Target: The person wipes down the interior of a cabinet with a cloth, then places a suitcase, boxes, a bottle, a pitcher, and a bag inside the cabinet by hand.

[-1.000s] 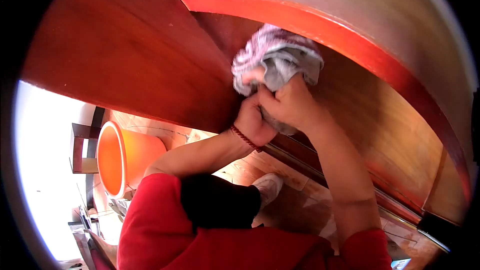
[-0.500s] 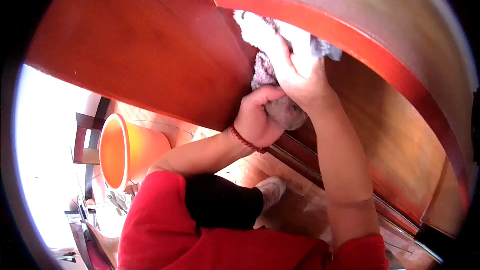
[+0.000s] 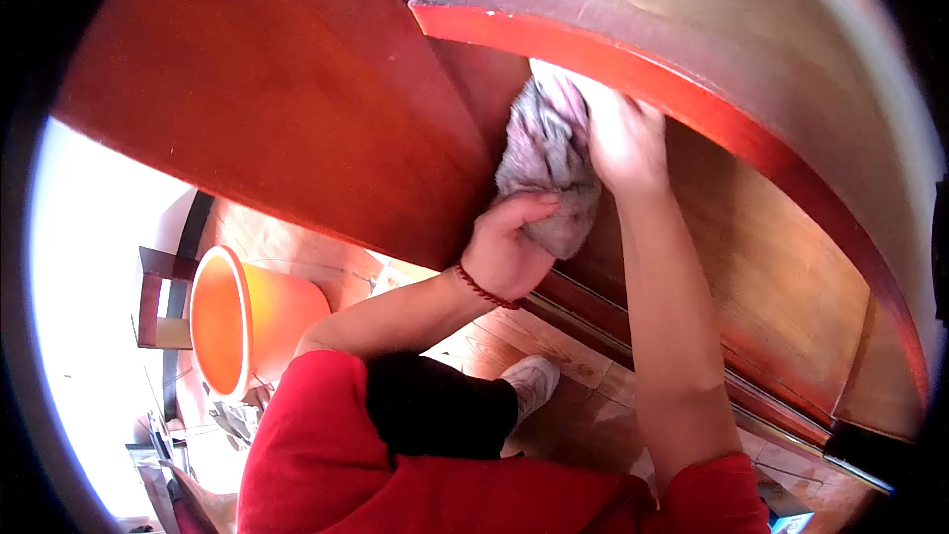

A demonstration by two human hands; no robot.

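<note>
A crumpled grey and pinkish cloth (image 3: 554,153) hangs in front of the cabinet, beneath the curved red-edged shelf (image 3: 633,64). My left hand (image 3: 509,242), with a braided red bracelet at the wrist, is closed round the cloth's lower end, thumb on top. Higher up, my right hand (image 3: 628,143) is at the cloth's top right side, just under the shelf edge. Its fingers are bent round the upper part of the cloth, and strong light washes out their tips.
A large reddish-brown wooden panel (image 3: 267,89) fills the upper left. An orange bucket (image 3: 287,316) stands on the wood-look floor at left, with dark-framed items beside it. Metal-edged rails (image 3: 593,326) run along the cabinet's base. My shoe (image 3: 534,381) is below.
My right hand has shifted right and slightly down, off the front of the cloth, so more of the cloth shows. My left hand keeps its grip at nearly the same place.
</note>
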